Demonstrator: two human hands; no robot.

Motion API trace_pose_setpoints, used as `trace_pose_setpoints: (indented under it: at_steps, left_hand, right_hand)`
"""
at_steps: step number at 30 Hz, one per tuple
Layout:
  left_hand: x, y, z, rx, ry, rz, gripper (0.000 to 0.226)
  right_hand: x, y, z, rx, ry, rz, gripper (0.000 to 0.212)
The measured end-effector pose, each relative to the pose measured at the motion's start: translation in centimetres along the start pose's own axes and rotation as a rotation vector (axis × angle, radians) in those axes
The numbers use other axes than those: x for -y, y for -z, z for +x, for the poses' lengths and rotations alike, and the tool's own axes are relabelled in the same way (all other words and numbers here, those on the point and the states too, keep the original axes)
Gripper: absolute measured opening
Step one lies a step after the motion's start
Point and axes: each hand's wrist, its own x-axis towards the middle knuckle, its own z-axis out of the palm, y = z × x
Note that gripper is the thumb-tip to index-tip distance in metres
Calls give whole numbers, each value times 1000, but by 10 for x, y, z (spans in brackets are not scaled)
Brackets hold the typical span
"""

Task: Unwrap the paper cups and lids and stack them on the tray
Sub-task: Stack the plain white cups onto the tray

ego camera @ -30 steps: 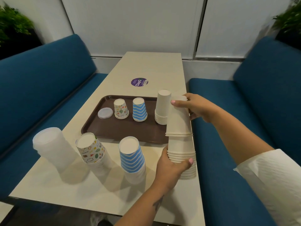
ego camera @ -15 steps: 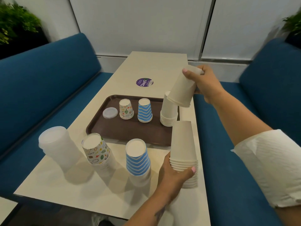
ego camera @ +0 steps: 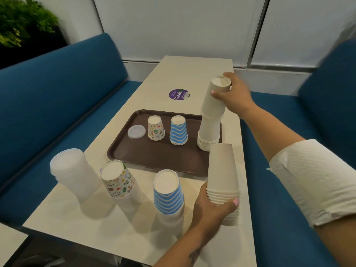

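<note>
A brown tray [ego camera: 154,157] lies mid-table. On it are a clear lid [ego camera: 136,131], a patterned cup [ego camera: 155,128], a blue-striped cup [ego camera: 178,130] and a stack of white cups [ego camera: 209,135] at its right end. My right hand [ego camera: 234,95] grips a few white cups [ego camera: 215,99] and holds them over the top of that stack. My left hand [ego camera: 212,207] grips the rims of a tall white cup stack [ego camera: 223,170] standing on the table [ego camera: 192,74] in front of the tray.
Near the front edge stand a wrapped stack of lids [ego camera: 71,172], a wrapped patterned cup stack [ego camera: 119,182] and a wrapped blue-striped cup stack [ego camera: 168,193]. A purple sticker [ego camera: 179,94] is beyond the tray. Blue benches [ego camera: 57,89] flank the table.
My right hand lifted a few white cups off the near stack, carried them away over the tray and lowered them onto the white stack there. My left hand stayed on the near stack.
</note>
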Motion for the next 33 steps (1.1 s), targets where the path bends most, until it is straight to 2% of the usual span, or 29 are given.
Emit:
trace_pose_setpoints:
  at_steps: [8, 14, 17, 19, 21, 28, 33]
  left_hand:
    - [0, 0, 2, -7, 2, 7, 81]
    - [-1, 2, 5, -41, -14, 12, 84]
    - [-1, 1, 7, -39, -8, -8, 87]
    - [-4, -1, 9, -32, -18, -24, 88]
    - [-8, -2, 10, -31, -38, -33, 86]
    - [-23, -9, 12, 1, -112, -22, 100]
    - [-27, -11, 7, 17, -110, 21, 120]
  right_hand:
    - [-22, -21, -6, 245, -82, -273, 70]
    - [-34, -25, -17, 294, -146, -291, 74]
    - [-27, -14, -24, 207, -102, -261, 75]
    - [-19, -1, -36, 84, -63, -179, 65]
    - [-11, 12, -51, 43, -53, -84, 52]
    - [-1, 38, -97, 458, -246, 7, 50]
    - [0, 41, -107, 405, -267, 39, 49]
